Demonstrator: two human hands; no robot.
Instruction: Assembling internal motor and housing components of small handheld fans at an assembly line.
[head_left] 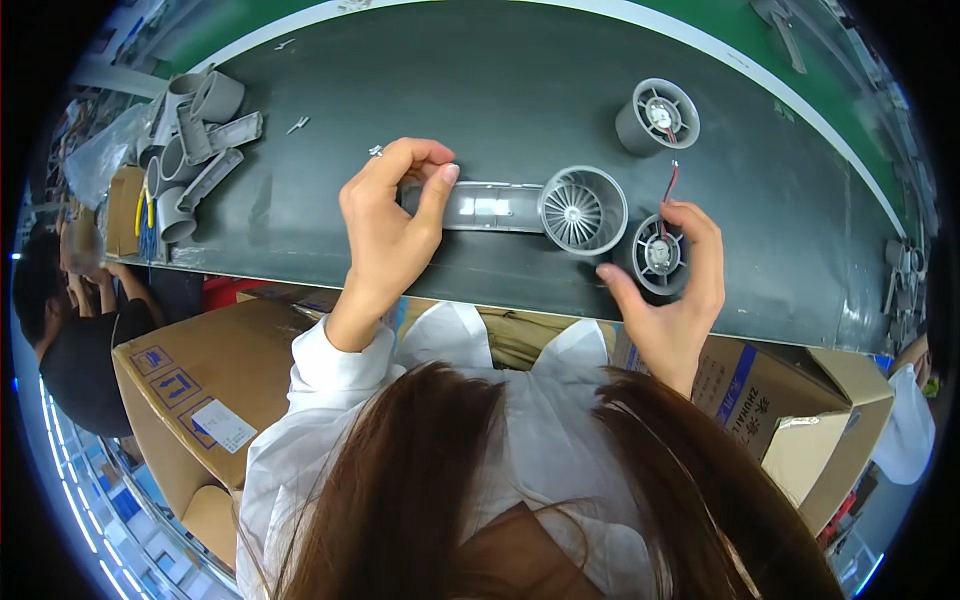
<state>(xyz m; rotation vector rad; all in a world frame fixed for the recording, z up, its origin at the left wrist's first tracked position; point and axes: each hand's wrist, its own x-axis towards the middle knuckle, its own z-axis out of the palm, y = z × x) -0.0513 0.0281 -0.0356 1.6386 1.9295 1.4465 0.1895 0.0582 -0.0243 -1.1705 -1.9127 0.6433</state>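
A grey plastic handle shell [493, 207] lies across the dark work surface, joined or butted to a round grey housing [583, 211] with radial vanes inside. My left hand [393, 205] is over the shell's left end, thumb and forefinger tips pinched close together; anything between them is too small to make out. My right hand [682, 285] curls round a grey cylindrical fan unit [659, 256] just right of the housing. From that unit a red and dark wire [671, 182] sticks up past my forefinger. Another such fan unit [658, 116] stands farther back.
Grey tubes and shell halves [196, 140] are piled at the far left, beside a small cardboard box [125, 212]. Small pale scraps [298, 125] lie on the work surface [450, 80]. Large cartons [215, 375] stand below the near edge. Other people are at both sides.
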